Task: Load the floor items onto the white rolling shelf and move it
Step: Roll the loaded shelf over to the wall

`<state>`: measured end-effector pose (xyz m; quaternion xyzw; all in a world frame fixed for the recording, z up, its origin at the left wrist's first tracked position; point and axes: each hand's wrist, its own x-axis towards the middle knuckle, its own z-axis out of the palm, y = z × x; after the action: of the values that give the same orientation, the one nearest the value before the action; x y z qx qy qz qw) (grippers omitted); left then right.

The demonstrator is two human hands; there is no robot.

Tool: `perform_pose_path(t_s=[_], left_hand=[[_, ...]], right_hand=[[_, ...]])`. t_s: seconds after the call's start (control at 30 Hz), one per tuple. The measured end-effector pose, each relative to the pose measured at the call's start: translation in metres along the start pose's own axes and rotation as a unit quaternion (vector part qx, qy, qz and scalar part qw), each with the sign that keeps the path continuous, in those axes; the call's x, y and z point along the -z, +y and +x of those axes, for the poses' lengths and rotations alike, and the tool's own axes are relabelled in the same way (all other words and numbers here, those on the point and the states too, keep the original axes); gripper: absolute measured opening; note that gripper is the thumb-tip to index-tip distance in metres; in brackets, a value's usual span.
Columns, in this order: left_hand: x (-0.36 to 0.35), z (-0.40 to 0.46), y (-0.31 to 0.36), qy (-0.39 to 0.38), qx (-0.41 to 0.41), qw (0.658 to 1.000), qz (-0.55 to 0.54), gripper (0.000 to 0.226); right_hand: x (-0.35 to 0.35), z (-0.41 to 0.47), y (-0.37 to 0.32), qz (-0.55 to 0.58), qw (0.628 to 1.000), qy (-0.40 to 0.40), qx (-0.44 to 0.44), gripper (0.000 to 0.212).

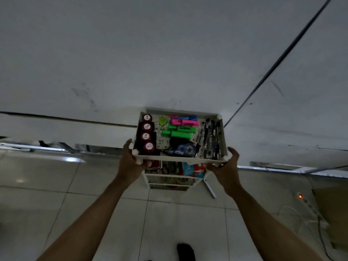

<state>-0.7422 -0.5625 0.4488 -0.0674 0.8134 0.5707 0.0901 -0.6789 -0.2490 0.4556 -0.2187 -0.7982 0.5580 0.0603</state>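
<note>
You have the white rolling shelf (178, 161) by the two near corners of its top tray, one hand at each end, so a push goes in evenly and the shelf should roll straight rather than swing. Your left hand (130, 162) has its grip clamped round the near-left corner post, fingers curled under the rim. Your right hand (225, 166) cups the near-right corner, thumb raised beside the rim, fingers tucked beneath; how firmly it grips you cannot tell from here.

The loading looks done. In the top tray the red-capped bottles (147, 136) stand in a row along the left wall, upright and packed tight so they brace one another. The highlighters (180, 127) lie flat mid-tray, the pens (211, 140) along the right wall, the tape dispenser (183, 147) nearest you. Lower tiers hold more, too dim to name. The shelf stands hard against the wall (169, 53).
</note>
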Motion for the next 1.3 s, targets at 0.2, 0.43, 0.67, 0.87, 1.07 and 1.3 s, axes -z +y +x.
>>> perform_pose_path(t_s=[0.2, 0.43, 0.67, 0.87, 1.07, 1.3], left_hand=[[-0.025, 0.019, -0.021, -0.003, 0.035, 0.993, -0.114, 0.061], [-0.033, 0.052, -0.055, -0.004, -0.056, 0.983, -0.178, 0.046], [-0.047, 0.055, -0.092, 0.024, -0.159, 0.966, -0.201, 0.055], [-0.047, 0.073, -0.106, -0.033, -0.214, 0.95, -0.226, 0.035], [-0.044, 0.08, -0.118, -0.072, -0.338, 0.91, -0.23, 0.049], [-0.083, 0.08, -0.19, 0.163, -0.425, 0.88, -0.14, 0.019]], right_hand=[[-0.029, 0.012, 0.021, 0.154, 0.981, 0.064, -0.095, 0.025], [-0.032, 0.035, 0.048, 0.147, 0.988, 0.049, -0.015, 0.029], [-0.051, 0.03, 0.081, 0.238, 0.961, 0.073, 0.123, 0.023], [-0.068, 0.052, 0.095, 0.216, 0.95, 0.147, 0.172, 0.047], [-0.064, 0.055, 0.112, 0.196, 0.928, 0.12, 0.292, 0.036], [-0.097, 0.047, 0.188, 0.158, 0.91, 0.202, 0.326, 0.022]])
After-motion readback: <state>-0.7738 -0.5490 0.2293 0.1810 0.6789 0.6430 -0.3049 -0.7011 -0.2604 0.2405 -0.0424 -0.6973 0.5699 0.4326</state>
